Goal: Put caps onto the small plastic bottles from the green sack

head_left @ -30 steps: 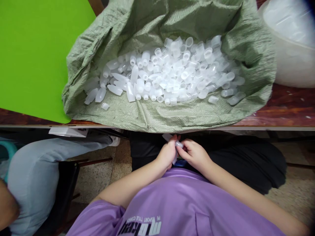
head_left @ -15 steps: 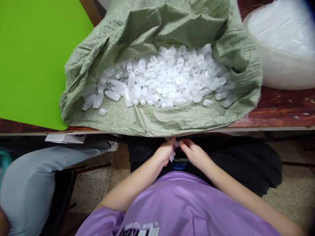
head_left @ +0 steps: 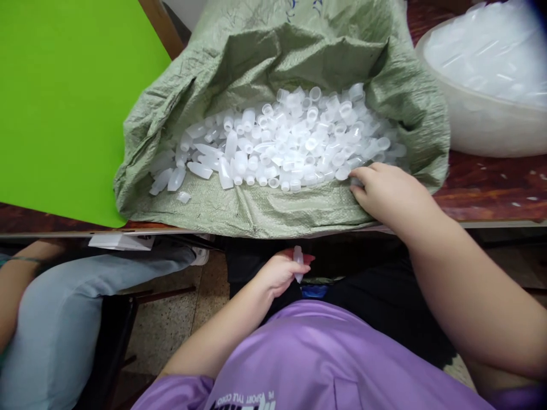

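A green woven sack [head_left: 265, 213] lies open on the table, holding a heap of several small translucent plastic bottles and caps [head_left: 286, 142]. My left hand [head_left: 280, 274] is down at my lap below the table edge, closed around one small plastic bottle [head_left: 298, 262]. My right hand [head_left: 384, 191] reaches into the sack's right side, knuckles up and fingers curled onto the pieces at the edge of the heap; what the fingers hold, if anything, is hidden.
A bright green sheet [head_left: 64, 97] covers the table at the left. A large white bowl [head_left: 487, 122] of clear plastic pieces stands at the back right. Another person's leg in light trousers [head_left: 64, 307] and forearm [head_left: 17, 285] are at the lower left.
My right hand left my left hand at my lap and moved up into the sack's right side. My left hand stays at my lap with the bottle.
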`<state>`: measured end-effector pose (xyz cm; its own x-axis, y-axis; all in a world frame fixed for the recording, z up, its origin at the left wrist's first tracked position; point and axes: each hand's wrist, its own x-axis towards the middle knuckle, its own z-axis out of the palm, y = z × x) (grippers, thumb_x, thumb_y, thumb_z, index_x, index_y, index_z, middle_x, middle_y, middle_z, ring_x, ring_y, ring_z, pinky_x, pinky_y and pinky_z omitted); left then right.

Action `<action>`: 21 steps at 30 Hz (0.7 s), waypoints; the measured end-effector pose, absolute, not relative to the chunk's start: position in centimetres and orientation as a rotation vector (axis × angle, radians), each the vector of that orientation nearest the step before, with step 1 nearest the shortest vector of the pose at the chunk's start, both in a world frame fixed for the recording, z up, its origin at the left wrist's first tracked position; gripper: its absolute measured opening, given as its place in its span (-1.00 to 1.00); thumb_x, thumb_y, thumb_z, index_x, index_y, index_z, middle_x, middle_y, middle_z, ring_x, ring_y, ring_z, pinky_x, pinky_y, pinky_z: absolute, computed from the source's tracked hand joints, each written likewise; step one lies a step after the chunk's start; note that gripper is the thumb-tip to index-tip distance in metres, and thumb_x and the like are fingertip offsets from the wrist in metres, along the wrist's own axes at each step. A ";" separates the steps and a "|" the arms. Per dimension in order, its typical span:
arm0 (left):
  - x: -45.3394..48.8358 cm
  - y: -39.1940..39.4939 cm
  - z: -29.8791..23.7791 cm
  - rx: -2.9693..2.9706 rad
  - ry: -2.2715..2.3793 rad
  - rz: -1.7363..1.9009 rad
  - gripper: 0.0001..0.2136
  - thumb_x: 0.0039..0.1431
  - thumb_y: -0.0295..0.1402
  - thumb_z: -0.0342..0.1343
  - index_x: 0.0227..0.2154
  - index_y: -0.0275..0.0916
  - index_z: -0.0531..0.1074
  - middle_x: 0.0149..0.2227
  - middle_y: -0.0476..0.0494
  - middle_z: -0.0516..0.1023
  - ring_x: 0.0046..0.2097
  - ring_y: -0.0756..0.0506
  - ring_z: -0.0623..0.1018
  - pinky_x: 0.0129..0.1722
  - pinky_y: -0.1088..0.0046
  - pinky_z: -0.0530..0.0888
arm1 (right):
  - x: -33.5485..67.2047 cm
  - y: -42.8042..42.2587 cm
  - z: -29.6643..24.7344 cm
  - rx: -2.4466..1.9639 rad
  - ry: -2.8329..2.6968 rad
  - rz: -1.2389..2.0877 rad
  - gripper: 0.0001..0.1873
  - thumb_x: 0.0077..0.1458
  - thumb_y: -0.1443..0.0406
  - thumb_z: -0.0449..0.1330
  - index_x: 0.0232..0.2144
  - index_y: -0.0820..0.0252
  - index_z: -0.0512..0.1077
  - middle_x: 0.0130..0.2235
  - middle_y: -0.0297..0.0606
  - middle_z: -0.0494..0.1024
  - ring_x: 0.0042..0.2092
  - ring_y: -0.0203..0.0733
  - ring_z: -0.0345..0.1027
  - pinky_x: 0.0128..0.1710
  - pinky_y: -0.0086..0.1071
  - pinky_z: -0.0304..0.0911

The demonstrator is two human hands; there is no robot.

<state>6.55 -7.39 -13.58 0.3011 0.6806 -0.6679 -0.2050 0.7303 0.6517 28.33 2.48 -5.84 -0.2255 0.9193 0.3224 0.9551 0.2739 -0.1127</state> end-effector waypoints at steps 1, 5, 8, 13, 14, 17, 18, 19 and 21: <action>6.2 -7.6 -13.2 0.493 1.089 0.579 -0.67 -0.33 -0.53 0.27 -0.36 -0.35 0.45 -0.23 -0.23 0.51 -0.20 -0.07 0.45 -0.20 0.45 0.28 | 28.3 2.5 -5.8 -1.730 -2.216 -0.155 -0.73 0.01 0.31 0.10 -0.22 0.26 0.45 -0.34 -0.07 0.45 -0.29 0.02 0.36 -0.25 -0.11 0.30; 5.1 -8.2 -11.8 0.560 1.013 0.385 -0.40 -0.12 -0.38 0.25 0.05 -0.12 0.26 -0.12 -0.19 0.45 -0.18 -0.06 0.44 -0.25 0.43 0.32 | 27.6 -0.9 -4.7 -1.557 -2.049 0.018 -0.59 0.06 0.25 0.10 -0.02 0.26 0.34 -0.18 -0.07 0.41 -0.27 -0.11 0.38 -0.24 -0.22 0.34; 5.2 -8.4 -10.9 0.758 0.934 0.347 -0.37 -0.03 -0.26 0.21 0.13 -0.11 0.13 -0.23 -0.13 0.44 -0.31 -0.02 0.44 -0.38 0.48 0.32 | 26.6 -4.7 -5.0 -1.191 -2.162 0.478 -0.69 0.10 0.26 0.10 -0.07 0.12 0.37 -0.18 -0.18 0.45 -0.21 -0.22 0.38 -0.21 -0.37 0.35; 5.7 -7.9 -9.4 0.979 0.780 0.334 -0.64 0.02 -0.19 0.16 -0.16 -0.26 0.29 -0.23 -0.14 0.45 -0.37 0.05 0.40 -0.47 0.56 0.28 | 26.0 -8.0 -8.1 -1.191 -1.953 1.047 -0.76 0.08 0.26 0.15 -0.15 0.12 0.42 -0.21 -0.24 0.50 -0.22 -0.26 0.42 -0.24 -0.42 0.38; 5.6 -7.8 -9.2 0.985 0.761 0.323 -0.66 0.03 -0.18 0.14 -0.18 -0.25 0.29 -0.23 -0.13 0.44 -0.37 0.05 0.40 -0.49 0.56 0.28 | 26.2 -8.2 -8.5 -1.188 -1.887 1.150 -0.76 0.07 0.26 0.16 -0.17 0.13 0.43 -0.22 -0.24 0.50 -0.25 -0.27 0.43 -0.28 -0.44 0.39; 5.1 -7.7 -9.0 0.971 0.718 0.266 -0.65 0.05 -0.12 0.12 -0.20 -0.26 0.32 -0.34 -0.07 0.41 -0.47 0.09 0.37 -0.55 0.58 0.27 | 27.0 -8.3 -8.4 -1.067 -1.850 1.325 -0.77 0.05 0.29 0.19 -0.19 0.14 0.44 -0.22 -0.23 0.50 -0.24 -0.28 0.43 -0.26 -0.45 0.39; 4.9 -7.6 -9.1 0.952 0.689 0.241 -0.64 0.05 -0.10 0.11 -0.21 -0.28 0.33 -0.38 -0.05 0.39 -0.52 0.11 0.35 -0.57 0.59 0.26 | 27.2 -8.3 -8.2 -1.006 -1.894 1.332 -0.77 0.04 0.32 0.19 -0.18 0.14 0.44 -0.21 -0.23 0.50 -0.21 -0.28 0.43 -0.22 -0.45 0.38; 4.7 -7.6 -9.2 0.919 0.651 0.216 -0.63 0.05 -0.08 0.10 -0.23 -0.29 0.33 -0.43 -0.03 0.38 -0.57 0.13 0.31 -0.60 0.59 0.23 | 27.3 -8.4 -7.8 -0.936 -1.950 1.335 -0.77 0.05 0.34 0.19 -0.18 0.13 0.44 -0.18 -0.22 0.51 -0.17 -0.28 0.42 -0.18 -0.45 0.36; 4.5 -7.5 -9.6 0.828 0.569 0.162 -0.59 0.06 -0.01 0.05 -0.29 -0.33 0.34 -0.52 0.00 0.37 -0.66 0.15 0.22 -0.68 0.59 0.15 | 27.4 -8.4 -7.1 -0.780 -2.073 1.356 -0.78 0.07 0.38 0.16 -0.19 0.13 0.45 -0.15 -0.23 0.51 -0.13 -0.30 0.40 -0.12 -0.46 0.33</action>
<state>4.48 -7.53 -9.58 0.8398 0.3512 -0.4140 0.0806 0.6734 0.7348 27.41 -8.41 -7.08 -0.6882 0.7151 0.1221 0.1745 0.3266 -0.9289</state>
